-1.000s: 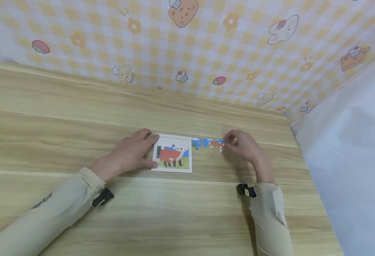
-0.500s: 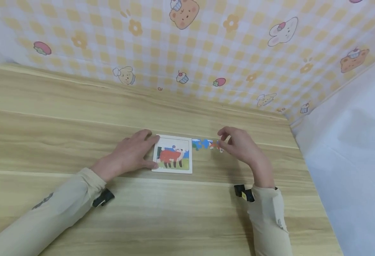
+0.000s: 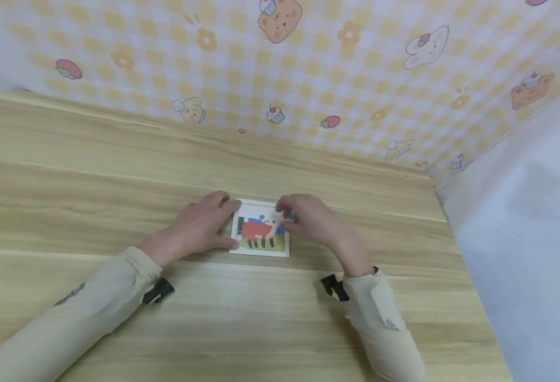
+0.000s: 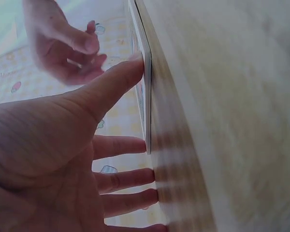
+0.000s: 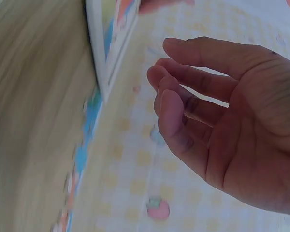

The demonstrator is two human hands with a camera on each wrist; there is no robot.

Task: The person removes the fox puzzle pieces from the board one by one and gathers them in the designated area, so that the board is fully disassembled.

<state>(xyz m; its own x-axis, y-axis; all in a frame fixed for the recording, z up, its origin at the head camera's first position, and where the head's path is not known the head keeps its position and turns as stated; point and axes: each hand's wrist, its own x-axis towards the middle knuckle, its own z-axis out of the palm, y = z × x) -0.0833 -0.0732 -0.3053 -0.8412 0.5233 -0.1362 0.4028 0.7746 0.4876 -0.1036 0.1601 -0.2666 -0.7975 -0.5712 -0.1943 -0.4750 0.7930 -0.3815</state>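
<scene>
A square jigsaw board [image 3: 263, 253] with a white border and a red animal picture lies on the table. My left hand [image 3: 196, 223] rests at its left side, with the thumb and a finger touching the border. In the left wrist view, the left hand's fingers [image 4: 128, 202] are straight and reach the tabletop. Over the board's right edge hovers my right hand [image 3: 311, 220], its fingers loosely bent and nothing seen between them in the right wrist view. Blurred loose puzzle pieces [image 5: 80, 157] lie in a row beside the board; in the head view the right hand mostly hides them.
The wooden table [image 3: 242, 323] extends around the board. A yellow checked cloth [image 3: 232, 79] with cartoon prints hangs behind it, and white fabric [image 3: 528, 212] covers the right side. Dark wrist cameras [image 3: 158, 291] sit at both cuffs.
My right hand has moved left from the far end of the row of pieces to over the board's right edge. The left hand stays at the board's left side.
</scene>
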